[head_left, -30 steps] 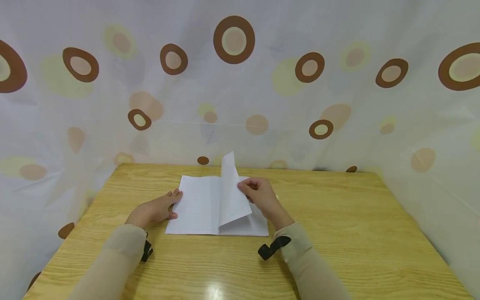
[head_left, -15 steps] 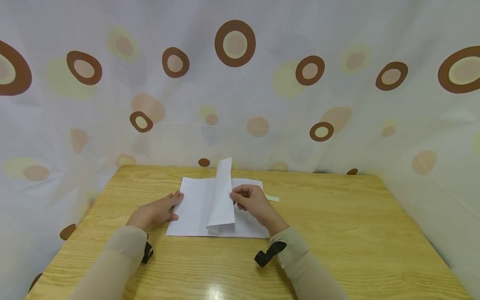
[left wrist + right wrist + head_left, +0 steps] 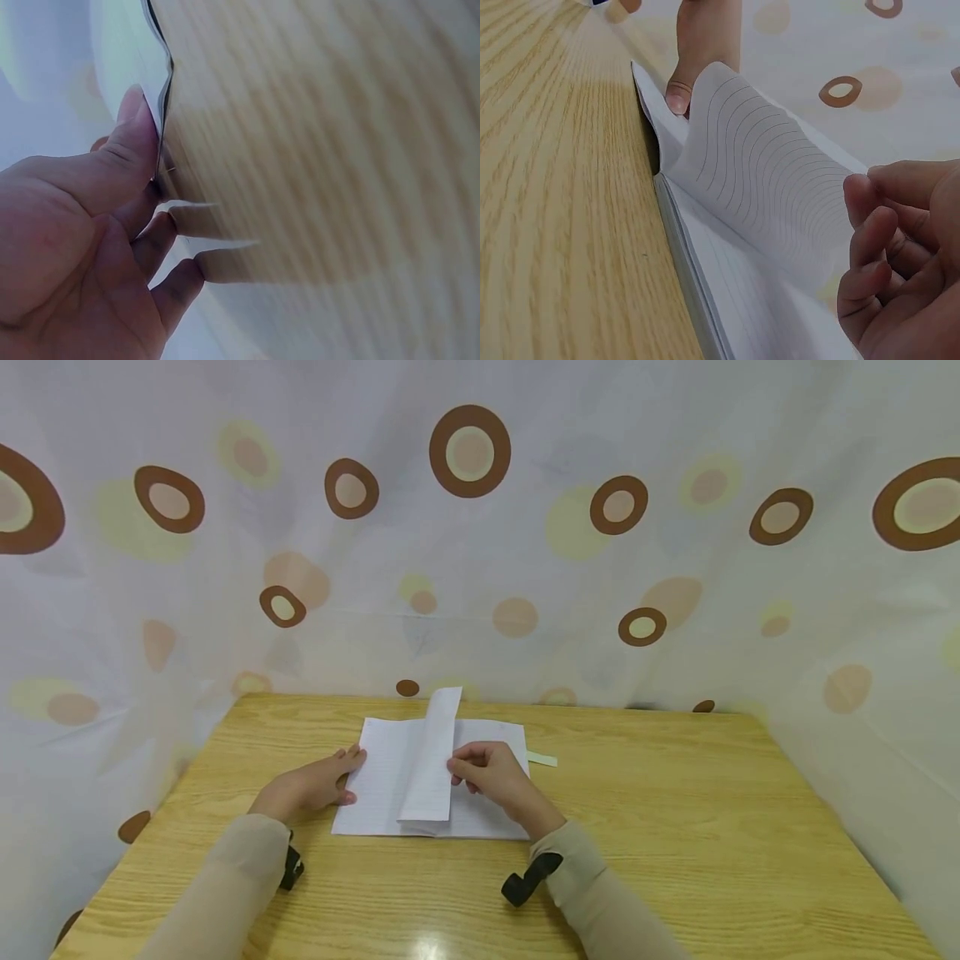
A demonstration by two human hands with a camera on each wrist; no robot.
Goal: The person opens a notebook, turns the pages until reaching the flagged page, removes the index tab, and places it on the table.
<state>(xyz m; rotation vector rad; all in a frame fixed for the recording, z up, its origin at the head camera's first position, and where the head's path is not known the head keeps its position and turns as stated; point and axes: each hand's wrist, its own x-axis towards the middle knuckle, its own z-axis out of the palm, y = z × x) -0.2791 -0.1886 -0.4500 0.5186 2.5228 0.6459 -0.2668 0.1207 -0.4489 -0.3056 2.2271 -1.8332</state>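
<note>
An open lined notebook (image 3: 382, 785) lies on the wooden table, one leaf (image 3: 431, 768) raised and curving over toward the left half. My right hand (image 3: 491, 777) pinches that leaf's free edge between thumb and fingers; the right wrist view shows the leaf's ruled lines (image 3: 757, 157) bowing beside the fingertips. At the left edge of the notebook rests my left hand (image 3: 311, 783). In the left wrist view its thumb (image 3: 135, 142) lies against the page edge, while other fingertips touch the table, where they reflect.
A pale green strip (image 3: 542, 759) sticks out past the notebook's right edge. The wooden table (image 3: 712, 827) extends to both sides, with a patterned sheet (image 3: 525, 552) hanging behind it. Black straps (image 3: 531, 878) are on the wrists.
My right hand has moved left and slightly toward the near side, bringing the raised leaf over from the right half toward the left. My left hand has stayed at the notebook's left edge.
</note>
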